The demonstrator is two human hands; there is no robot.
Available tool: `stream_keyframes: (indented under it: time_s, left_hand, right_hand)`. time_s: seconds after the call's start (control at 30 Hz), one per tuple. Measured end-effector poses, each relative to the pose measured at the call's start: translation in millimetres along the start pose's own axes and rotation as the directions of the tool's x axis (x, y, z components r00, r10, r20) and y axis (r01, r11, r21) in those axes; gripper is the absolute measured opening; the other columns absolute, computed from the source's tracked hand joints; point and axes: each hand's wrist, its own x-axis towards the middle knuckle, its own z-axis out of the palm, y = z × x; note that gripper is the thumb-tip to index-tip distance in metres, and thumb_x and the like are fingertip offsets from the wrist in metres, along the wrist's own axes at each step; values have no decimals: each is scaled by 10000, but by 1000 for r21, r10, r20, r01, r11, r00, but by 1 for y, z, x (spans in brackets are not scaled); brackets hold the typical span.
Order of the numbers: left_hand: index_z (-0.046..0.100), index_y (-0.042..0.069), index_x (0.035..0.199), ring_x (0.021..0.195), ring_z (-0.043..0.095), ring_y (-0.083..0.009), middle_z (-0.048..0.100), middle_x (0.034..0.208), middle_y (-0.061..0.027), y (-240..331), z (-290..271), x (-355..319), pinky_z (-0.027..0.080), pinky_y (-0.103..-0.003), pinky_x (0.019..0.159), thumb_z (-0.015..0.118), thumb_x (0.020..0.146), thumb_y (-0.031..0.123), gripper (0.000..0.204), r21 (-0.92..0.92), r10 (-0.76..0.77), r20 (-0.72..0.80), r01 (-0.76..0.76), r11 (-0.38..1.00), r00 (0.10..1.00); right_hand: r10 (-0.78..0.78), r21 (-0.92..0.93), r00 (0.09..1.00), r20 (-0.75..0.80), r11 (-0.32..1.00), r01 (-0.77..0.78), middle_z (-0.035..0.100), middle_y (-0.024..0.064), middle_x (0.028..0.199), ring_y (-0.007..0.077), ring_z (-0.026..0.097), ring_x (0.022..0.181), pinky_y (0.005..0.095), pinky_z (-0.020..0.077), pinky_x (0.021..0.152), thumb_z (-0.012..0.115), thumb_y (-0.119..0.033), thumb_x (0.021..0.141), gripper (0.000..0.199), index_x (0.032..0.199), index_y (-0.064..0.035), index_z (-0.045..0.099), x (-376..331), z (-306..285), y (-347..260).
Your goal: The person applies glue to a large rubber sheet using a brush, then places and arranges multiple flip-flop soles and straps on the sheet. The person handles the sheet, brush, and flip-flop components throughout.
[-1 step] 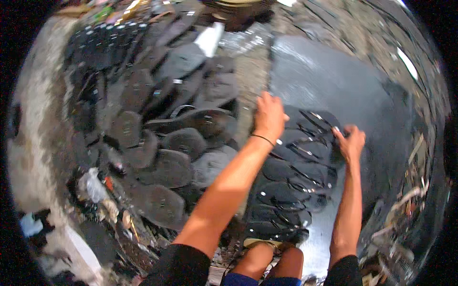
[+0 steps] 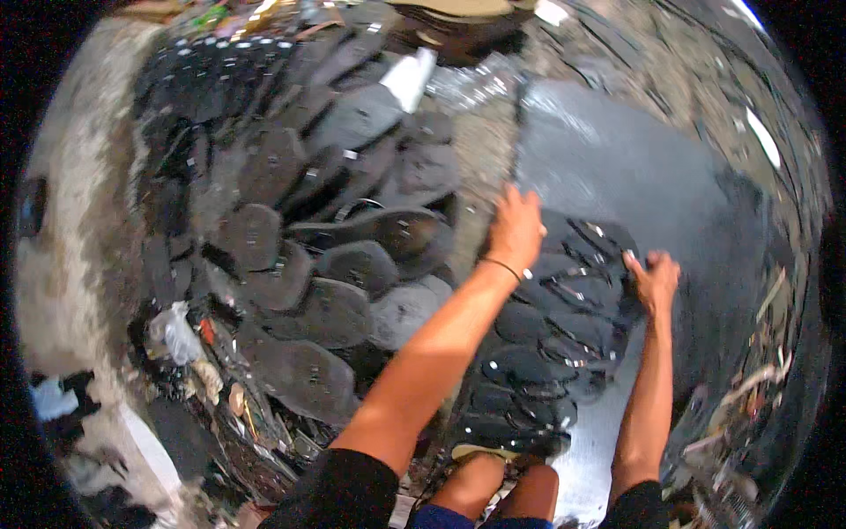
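Note:
Black thong flip-flops point(image 2: 577, 339) lie crosswise in an overlapping row before my knees, most with shiny straps. At the row's far end, my left hand point(image 2: 517, 227) is closed at the left end of the farthest flip-flop point(image 2: 590, 236), fingers curled and thumb against it. My right hand point(image 2: 654, 280) is at that flip-flop's right end. Its thumb touches the tip, and the other fingers are bent and apart from the thumb. The row rests partly on a smooth dark grey sheet point(image 2: 608, 159). Blur hides how the left fingertips meet the sole.
Many loose dark soles point(image 2: 308, 379) are heaped to the left, with a white piece point(image 2: 409, 79) on the far part. Clear crumpled plastic point(image 2: 476, 84) lies beyond. Scraps and a crumpled bag point(image 2: 174, 333) litter the near left, by a pale concrete strip point(image 2: 79, 220).
The whole view has shifted slightly, so things sit a little lower and to the right. Both hands stay at the ends of the farthest flip-flop.

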Motion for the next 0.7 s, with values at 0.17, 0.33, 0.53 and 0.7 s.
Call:
stream_keyframes:
  time_s: [0.17, 0.33, 0.53, 0.7]
  left_hand:
    - [634, -15, 1024, 960, 587, -412, 556, 1041, -234, 15, 4, 5, 518, -486, 837, 650, 830, 79, 217, -25, -98, 159, 103, 994, 982]
    - [605, 2, 1155, 1062, 549, -387, 579, 1125, -199, 22, -89, 5, 484, -475, 914, 717, 784, 179, 426, -194, -13, 52, 23, 981, 999]
    - [504, 44, 1252, 1173, 478, -367, 546, 1194, -160, -88, -288, -15, 447, -512, 907, 803, 714, 360, 691, 309, -149, -469, 320, 896, 870]
    - [294, -1, 1471, 1388, 321, -449, 340, 1504, -248, -132, -326, -75, 343, -538, 1111, 722, 819, 391, 873, 1, -678, -204, 693, 721, 706]
  right_hand:
    - [202, -65, 950, 238, 979, -192, 589, 213, 1020, 376, 540, 954, 453, 460, 845, 878, -510, 644, 671, 939, 15, 579, 28, -4, 10]
    - [241, -59, 930, 279, 971, -234, 582, 233, 1050, 394, 537, 1033, 477, 453, 905, 901, -547, 582, 793, 1009, 34, 569, 38, 10, 33]
    - [262, -86, 906, 333, 965, -247, 571, 249, 1143, 413, 527, 1122, 493, 439, 965, 900, -566, 574, 838, 1042, 46, 572, 45, 11, 33]
    - [315, -144, 889, 332, 949, -282, 571, 236, 1152, 411, 531, 1144, 537, 432, 964, 876, -571, 608, 795, 1078, -1, 580, 37, 1, 16]
